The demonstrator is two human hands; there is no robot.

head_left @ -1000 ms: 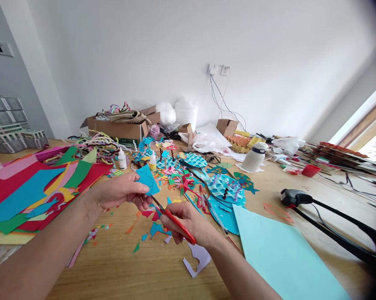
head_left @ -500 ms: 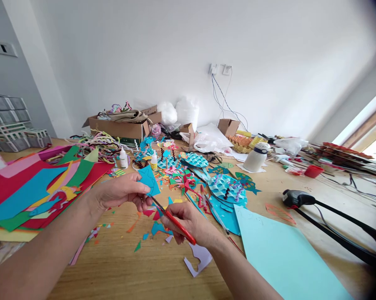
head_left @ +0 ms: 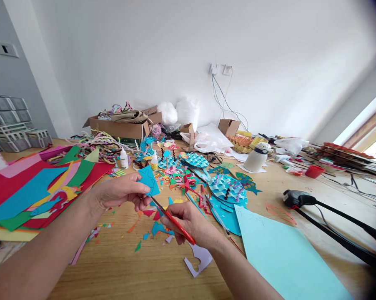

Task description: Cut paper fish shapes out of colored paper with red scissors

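Note:
A small piece of blue paper with a dark drawn outline is pinched in my left hand, thumb on top. My right hand is closed around red-handled scissors. Their blades point up and left and meet the paper's lower edge by my left fingertips; whether they are apart there I cannot tell. Under the hands lie blue paper scraps and a lilac paper offcut with a curved cut-out.
Coloured paper sheets are stacked at the left. Two glue bottles stand ahead among paper bits. To the right are blue wavy paper crafts, a pale aqua sheet, a white flask and a black-framed device.
Almost nothing differs. Both hands, the blue paper and the scissors keep nearly the same place, with only a tiny shift of the scissors.

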